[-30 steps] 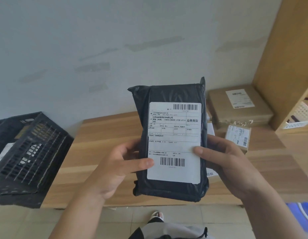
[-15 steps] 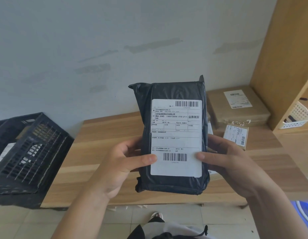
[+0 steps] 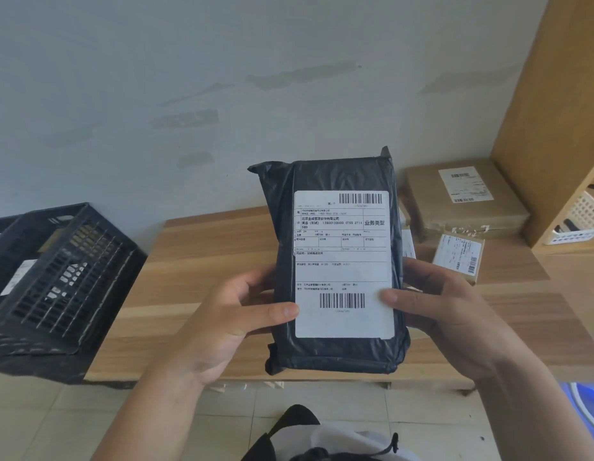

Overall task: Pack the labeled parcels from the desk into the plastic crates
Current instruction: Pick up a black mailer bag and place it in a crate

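Both bare forearms rise from the bottom of the view and angle inward toward each other above the front edge of the worktop (image 3: 222, 247). The left hand (image 3: 229, 314) is turned palm inward, its thumb stretched flat across the front of the black parcel (image 3: 335, 174), its fingers curled behind the left side. The right hand (image 3: 445, 311) mirrors it, thumb lying on the white label (image 3: 342, 264) near the lower barcode, fingers wrapped behind the right side. Each grip sits at the same height, holding the parcel upright between them.

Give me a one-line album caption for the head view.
Both hands hold a black labeled parcel upright above the desk.
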A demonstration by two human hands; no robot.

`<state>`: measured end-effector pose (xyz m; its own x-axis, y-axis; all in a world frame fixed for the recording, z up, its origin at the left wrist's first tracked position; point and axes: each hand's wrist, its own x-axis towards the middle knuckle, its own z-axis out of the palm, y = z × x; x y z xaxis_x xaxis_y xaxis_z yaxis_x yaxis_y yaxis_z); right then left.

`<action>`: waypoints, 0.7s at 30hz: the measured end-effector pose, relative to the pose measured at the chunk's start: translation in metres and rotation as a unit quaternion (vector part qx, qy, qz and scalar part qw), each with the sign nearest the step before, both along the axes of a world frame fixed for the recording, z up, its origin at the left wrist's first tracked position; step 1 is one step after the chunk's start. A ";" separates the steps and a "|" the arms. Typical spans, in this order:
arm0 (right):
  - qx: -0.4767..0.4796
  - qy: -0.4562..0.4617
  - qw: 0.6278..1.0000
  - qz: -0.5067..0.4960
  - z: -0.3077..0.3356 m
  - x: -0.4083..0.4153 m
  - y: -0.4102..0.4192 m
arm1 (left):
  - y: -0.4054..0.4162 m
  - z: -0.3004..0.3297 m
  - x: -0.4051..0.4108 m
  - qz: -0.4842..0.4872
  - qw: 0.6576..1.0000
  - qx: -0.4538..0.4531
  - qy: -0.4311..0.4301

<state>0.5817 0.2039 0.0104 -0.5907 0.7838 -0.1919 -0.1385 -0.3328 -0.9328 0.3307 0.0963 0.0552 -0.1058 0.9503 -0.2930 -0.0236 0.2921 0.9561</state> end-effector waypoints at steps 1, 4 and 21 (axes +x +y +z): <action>0.000 -0.002 1.000 0.002 -0.001 -0.001 -0.001 | -0.003 -0.003 -0.001 -0.003 1.000 0.002 -0.003; 0.001 -0.009 1.000 0.014 -0.002 -0.008 -0.005 | -0.013 -0.008 -0.006 0.007 1.000 0.007 -0.011; 0.028 -0.048 0.982 0.180 0.014 -0.122 -0.086 | -0.169 -0.013 -0.067 0.168 0.986 0.019 -0.008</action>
<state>0.4595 0.1179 0.0247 -0.8124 0.5384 -0.2237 0.0690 -0.2922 -0.9539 0.2641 -0.0730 0.0421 -0.4120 0.8728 -0.2618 -0.1274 0.2294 0.9650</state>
